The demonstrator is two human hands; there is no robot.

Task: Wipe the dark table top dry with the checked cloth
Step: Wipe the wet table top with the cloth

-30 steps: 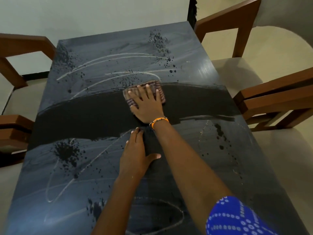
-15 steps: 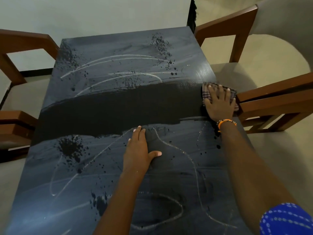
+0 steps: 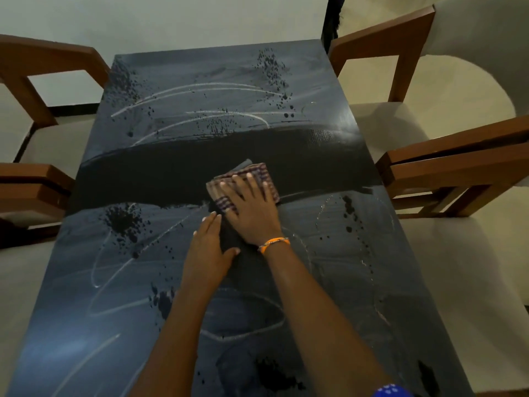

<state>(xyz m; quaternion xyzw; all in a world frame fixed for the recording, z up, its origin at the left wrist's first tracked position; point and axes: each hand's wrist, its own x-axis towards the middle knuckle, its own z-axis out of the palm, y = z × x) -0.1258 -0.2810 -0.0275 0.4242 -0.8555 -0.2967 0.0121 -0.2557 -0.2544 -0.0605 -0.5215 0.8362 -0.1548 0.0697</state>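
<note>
The dark table top (image 3: 177, 90) fills the middle of the view, greyish with streaks and dark splatter, and a matt black band runs across its centre. On that band lies the folded checked cloth (image 3: 226, 181), pressed flat under my right hand (image 3: 252, 207), which wears an orange wristband. Just below and left of it, my left hand (image 3: 207, 253) rests flat on the table with fingers together and thumb out, holding nothing. The near part of the cloth is hidden under my right palm.
Wooden chairs with pale seats stand on both sides: two on the left (image 3: 43, 67) and two on the right (image 3: 400, 38). Pale floor shows at the lower right. A pale wall stands behind the table's far end.
My right hand has slid the cloth from the table's right edge back left to the centre of the black band. My left hand has stayed flat in the same spot.
</note>
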